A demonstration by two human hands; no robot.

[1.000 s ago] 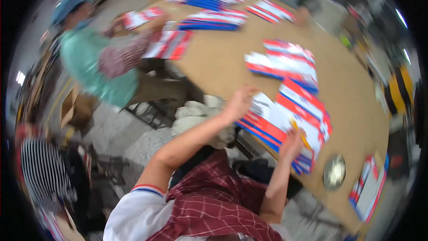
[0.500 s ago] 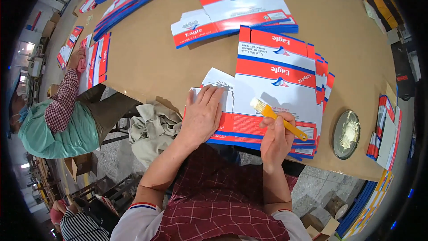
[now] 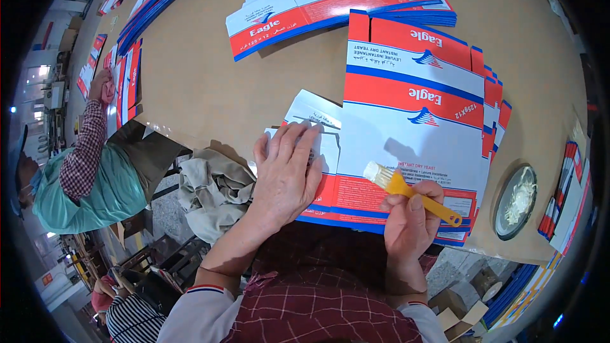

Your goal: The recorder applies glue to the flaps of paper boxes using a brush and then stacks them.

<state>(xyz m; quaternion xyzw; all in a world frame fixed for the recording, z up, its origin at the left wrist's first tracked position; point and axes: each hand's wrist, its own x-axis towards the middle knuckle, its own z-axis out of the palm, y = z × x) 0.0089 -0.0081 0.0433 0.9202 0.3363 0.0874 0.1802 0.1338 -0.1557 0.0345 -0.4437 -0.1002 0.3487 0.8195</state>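
Observation:
A stack of flat printed cartons (image 3: 394, 133) in red, white and blue lies in front of me, its sheets fanned out at the right side. My left hand (image 3: 286, 174) rests palm down on a white end flap at the stack's left, fingers spread. With my right hand (image 3: 412, 221) I grip a flat brush (image 3: 413, 194) by its yellow handle. Its pale bristles, tipped with white paste, point left over the top carton and cast a shadow there. Whether the bristles touch the carton I cannot tell.
An oval dish (image 3: 516, 203) of white paste sits at the right. More flat cartons (image 3: 343, 0) lie beyond the stack, others (image 3: 155, 6) at the far left. A co-worker (image 3: 86, 184) handles cartons at the left table edge. Grey cloth (image 3: 213, 194) hangs beside my left arm.
The whole view has shifted, with the cartons and dish now lower and larger. The brush has come slightly nearer to me over the top carton. My left hand stays on the flap.

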